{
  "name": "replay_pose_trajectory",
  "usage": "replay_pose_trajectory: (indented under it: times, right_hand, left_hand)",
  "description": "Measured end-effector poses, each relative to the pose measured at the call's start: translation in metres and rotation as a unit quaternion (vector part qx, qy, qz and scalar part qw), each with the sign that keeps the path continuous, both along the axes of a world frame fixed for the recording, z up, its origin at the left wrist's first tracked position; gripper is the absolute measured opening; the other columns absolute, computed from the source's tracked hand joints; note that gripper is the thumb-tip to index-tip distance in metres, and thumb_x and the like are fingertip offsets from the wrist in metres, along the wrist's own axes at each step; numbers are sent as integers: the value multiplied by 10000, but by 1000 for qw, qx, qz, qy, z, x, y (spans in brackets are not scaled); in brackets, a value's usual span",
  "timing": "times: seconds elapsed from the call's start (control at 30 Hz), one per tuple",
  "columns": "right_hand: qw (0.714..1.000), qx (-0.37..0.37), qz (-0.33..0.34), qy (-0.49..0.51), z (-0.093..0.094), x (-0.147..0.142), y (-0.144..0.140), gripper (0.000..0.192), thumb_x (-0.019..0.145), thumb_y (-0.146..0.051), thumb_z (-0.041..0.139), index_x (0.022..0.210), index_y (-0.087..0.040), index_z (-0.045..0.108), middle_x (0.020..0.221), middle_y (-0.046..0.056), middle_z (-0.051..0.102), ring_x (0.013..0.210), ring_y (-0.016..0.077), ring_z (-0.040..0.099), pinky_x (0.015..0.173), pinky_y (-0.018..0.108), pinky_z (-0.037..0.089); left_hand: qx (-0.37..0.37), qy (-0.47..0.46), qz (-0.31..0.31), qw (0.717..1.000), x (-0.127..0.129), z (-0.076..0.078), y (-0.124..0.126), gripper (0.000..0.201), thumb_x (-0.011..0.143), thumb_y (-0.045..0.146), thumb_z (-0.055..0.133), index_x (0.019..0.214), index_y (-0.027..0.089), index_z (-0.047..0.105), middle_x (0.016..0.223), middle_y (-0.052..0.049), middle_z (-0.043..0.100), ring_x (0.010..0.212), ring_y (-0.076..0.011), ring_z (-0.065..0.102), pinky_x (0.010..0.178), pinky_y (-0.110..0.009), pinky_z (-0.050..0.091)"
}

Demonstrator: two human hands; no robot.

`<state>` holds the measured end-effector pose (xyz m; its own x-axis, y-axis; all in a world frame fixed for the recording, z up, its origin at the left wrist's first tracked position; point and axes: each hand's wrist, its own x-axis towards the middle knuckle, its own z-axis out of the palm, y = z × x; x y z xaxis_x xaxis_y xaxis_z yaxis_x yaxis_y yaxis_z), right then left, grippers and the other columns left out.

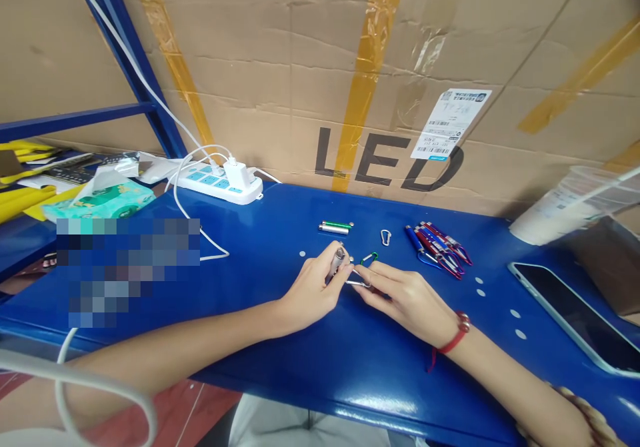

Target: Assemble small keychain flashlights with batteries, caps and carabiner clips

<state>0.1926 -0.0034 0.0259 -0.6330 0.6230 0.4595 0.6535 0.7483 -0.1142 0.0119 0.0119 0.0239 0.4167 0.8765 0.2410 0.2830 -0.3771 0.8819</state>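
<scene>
My left hand [314, 284] grips a small silver tube, like a mini flashlight [337, 261], tilted upright between thumb and fingers. Close beside it, my right hand [406, 298] pinches a silver carabiner [357, 283] that reaches towards the tube's lower end. Whether the two are joined is too small to tell. Just beyond my right fingertips lies a green carabiner [369, 258]. Farther back are a loose silver carabiner [385, 237], a silver tube [333, 230] and a green tube [340, 224]. To the right, several red and blue tubes with carabiners [440, 248] lie in a pile.
A phone [575, 314] lies at the right, below a tilted plastic cup [545, 214]. A white power strip [215, 184] with cables and a tissue pack [105, 197] are at the left. A large cardboard box [280, 87] walls the back of the blue table [240, 360].
</scene>
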Motion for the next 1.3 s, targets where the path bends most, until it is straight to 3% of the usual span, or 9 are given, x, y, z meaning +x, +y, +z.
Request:
replay_pose_trajectory:
  times: [0.37,0.6,0.7,0.87,1.3]
  right_hand:
    - [994,-40,-2,102,-6,-7,-4,235,906,-252,424,876,-136,627,610,6,489,486,76,439,489,185,396]
    - [987,-29,-49,151,2,-3,0,256,898,-255,436,791,-141,639,579,2,467,487,79,414,486,191,373]
    - [986,-12,-72,151,4,0,1,268,899,-271,432,815,-146,653,579,6,474,490,85,410,493,200,375]
    - [986,9,-80,145,4,4,2,265,902,-294,426,926,-156,651,601,9,497,500,89,424,516,202,395]
    - [982,-14,-103,156,8,-4,-5,315,913,-305,397,819,-146,652,600,19,506,493,85,414,491,200,363]
  left_hand:
    - [27,47,-13,998,1,-7,2,187,878,333,356,754,197,384,561,74,369,494,-66,328,507,-200,281]
    - [-10,34,-29,999,0,0,-3,205,895,393,310,815,210,356,662,51,429,566,-88,385,557,-218,328]
    - [-8,41,-23,999,0,0,-3,226,915,375,235,847,210,373,728,29,469,627,-102,426,622,-237,358]
    - [-9,73,-20,997,2,-4,0,198,900,375,303,959,227,421,786,13,534,717,-129,503,680,-256,385]
    - [93,158,22,983,2,-7,-1,201,883,320,388,1017,261,525,925,-15,607,883,-179,551,813,-308,405]
